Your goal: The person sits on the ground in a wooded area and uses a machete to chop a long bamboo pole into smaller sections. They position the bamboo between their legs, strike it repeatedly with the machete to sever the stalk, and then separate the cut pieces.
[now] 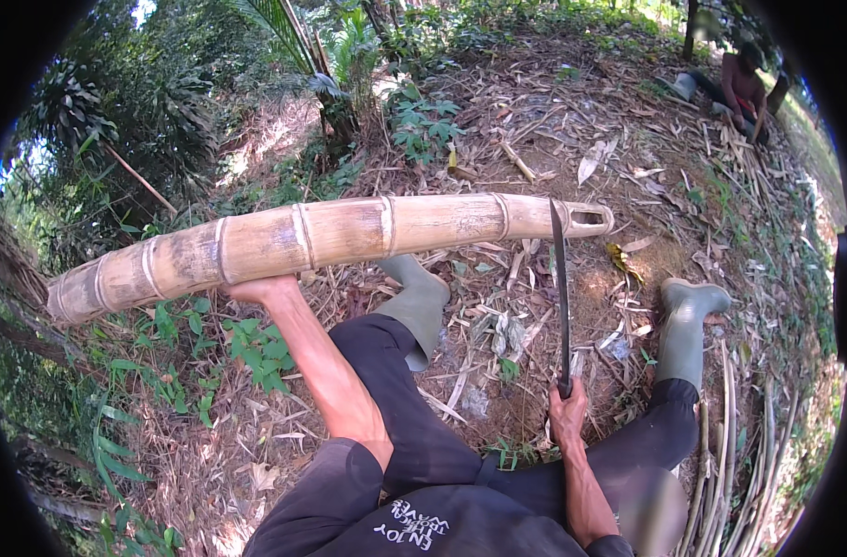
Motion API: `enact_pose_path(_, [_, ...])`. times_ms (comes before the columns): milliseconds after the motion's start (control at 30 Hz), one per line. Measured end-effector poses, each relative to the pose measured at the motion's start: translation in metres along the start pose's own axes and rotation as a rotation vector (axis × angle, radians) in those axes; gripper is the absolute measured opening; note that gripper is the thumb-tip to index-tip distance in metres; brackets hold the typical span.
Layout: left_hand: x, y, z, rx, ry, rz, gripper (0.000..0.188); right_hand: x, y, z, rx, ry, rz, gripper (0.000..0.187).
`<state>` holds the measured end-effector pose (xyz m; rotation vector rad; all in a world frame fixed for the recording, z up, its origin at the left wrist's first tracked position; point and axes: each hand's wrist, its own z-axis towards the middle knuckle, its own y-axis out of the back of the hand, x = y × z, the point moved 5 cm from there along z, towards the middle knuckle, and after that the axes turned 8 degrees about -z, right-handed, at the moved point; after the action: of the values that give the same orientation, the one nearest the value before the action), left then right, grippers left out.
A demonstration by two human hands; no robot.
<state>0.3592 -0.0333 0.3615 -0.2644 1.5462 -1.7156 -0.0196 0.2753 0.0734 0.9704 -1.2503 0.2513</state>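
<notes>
A thick, pale bamboo stem [344, 230] with several ringed joints lies across the view in front of me. It is wider at the left and narrows to the right, where a slot [587, 218] is cut near its tip. My left hand [264, 290] holds it from below, left of its middle; the fingers are mostly hidden behind the stem. My right hand [568, 410] is closed round the handle of a machete [562, 306]. The long dark blade points away from me, and its tip overlaps the stem just left of the slot. Whether the blade touches it I cannot tell.
My legs are spread, in green rubber boots [418, 316], on ground covered with dry leaves and bamboo scraps. Long thin sticks [762, 464] lie at the right. Another person [741, 93] sits at the far right. Shrubs [423, 125] grow ahead, with dense foliage at the left.
</notes>
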Motion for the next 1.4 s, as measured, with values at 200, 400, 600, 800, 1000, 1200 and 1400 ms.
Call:
enact_pose_path(200, [0.005, 0.004, 0.006, 0.039, 0.149, -0.078, 0.064, -0.012, -0.004, 0.002, 0.008, -0.002, -0.015, 0.015])
enact_pose_path(400, [-0.006, 0.014, 0.009, -0.001, 0.153, -0.200, 0.058, -0.013, -0.010, -0.007, 0.048, -0.073, 0.066, 0.013])
enact_pose_path(600, [0.004, 0.012, 0.020, 0.006, 0.064, -0.256, 0.058, 0.006, -0.003, -0.004, -0.037, 0.003, 0.023, 0.015])
enact_pose_path(800, [-0.007, 0.036, 0.021, -0.008, -0.054, -0.058, 0.075, 0.015, 0.000, 0.001, -0.017, -0.076, -0.104, 0.018])
enact_pose_path(1000, [0.008, 0.035, 0.021, 0.004, -0.064, 0.068, 0.074, 0.007, 0.017, 0.007, -0.085, -0.030, -0.137, 0.024])
enact_pose_path(1200, [0.007, 0.035, 0.022, 0.006, -0.074, 0.119, 0.074, 0.004, 0.010, 0.002, -0.084, -0.003, -0.122, 0.026])
enact_pose_path(1400, [0.011, 0.036, 0.021, 0.013, -0.071, 0.126, 0.074, 0.009, 0.007, 0.002, -0.023, 0.015, -0.061, 0.025])
